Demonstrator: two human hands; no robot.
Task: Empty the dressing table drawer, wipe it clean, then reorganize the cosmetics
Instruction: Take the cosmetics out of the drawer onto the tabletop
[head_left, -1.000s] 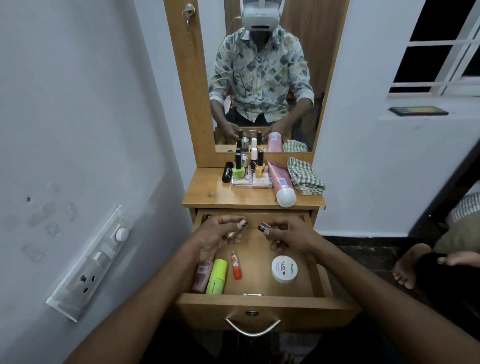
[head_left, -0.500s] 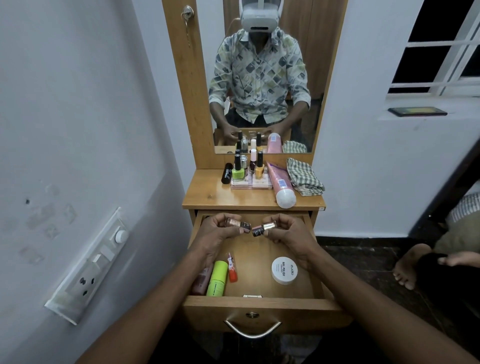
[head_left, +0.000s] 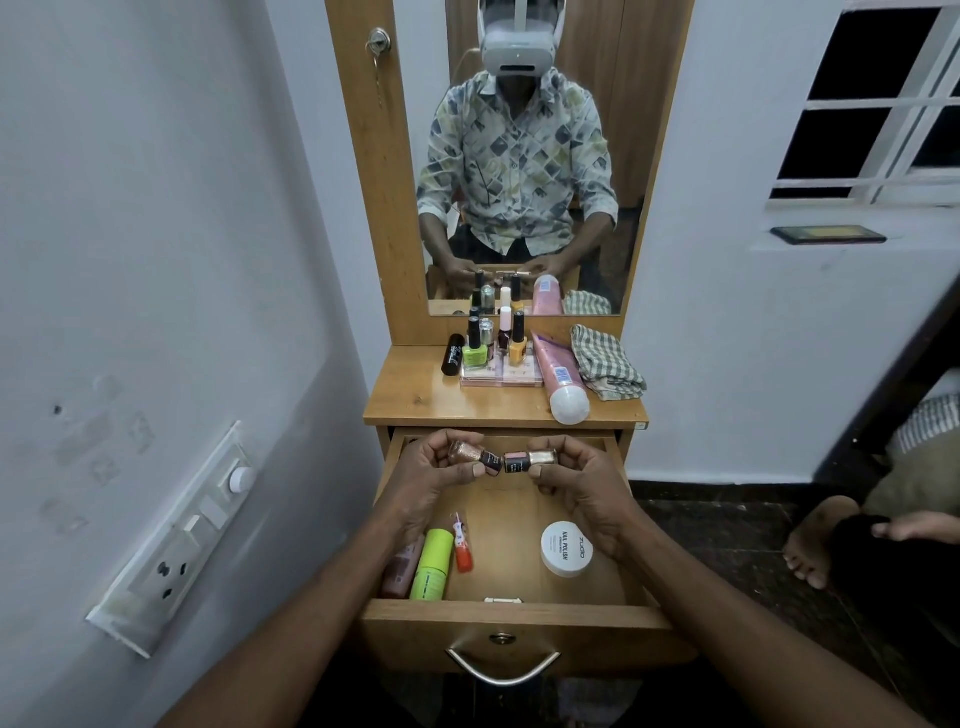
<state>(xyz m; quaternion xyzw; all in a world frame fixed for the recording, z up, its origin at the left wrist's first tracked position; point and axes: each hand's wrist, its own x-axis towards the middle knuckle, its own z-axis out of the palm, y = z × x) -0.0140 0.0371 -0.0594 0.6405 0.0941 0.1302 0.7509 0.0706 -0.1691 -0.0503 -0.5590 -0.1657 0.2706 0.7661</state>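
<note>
- Two lots of nail polish: glittery bottle (head_left: 470, 453) pinched in left hand (head_left: 436, 475), other bottle (head_left: 530, 460) pinched in right hand (head_left: 579, 483).
- Held sideways, almost end to end, above far end of open drawer (head_left: 514, 616).
- Best kept from knocking together, then stood upright one at a time.

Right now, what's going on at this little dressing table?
A person seems to be clearing out the open drawer. The left hand pinches a glittery copper polish bottle and the right hand pinches a gold-capped polish bottle, both held sideways above the drawer, ends nearly meeting. A white jar, a green tube, an orange tube and a brownish tube lie in the drawer. On the tabletop sit more polish bottles, a pink tube and a checked cloth.
</note>
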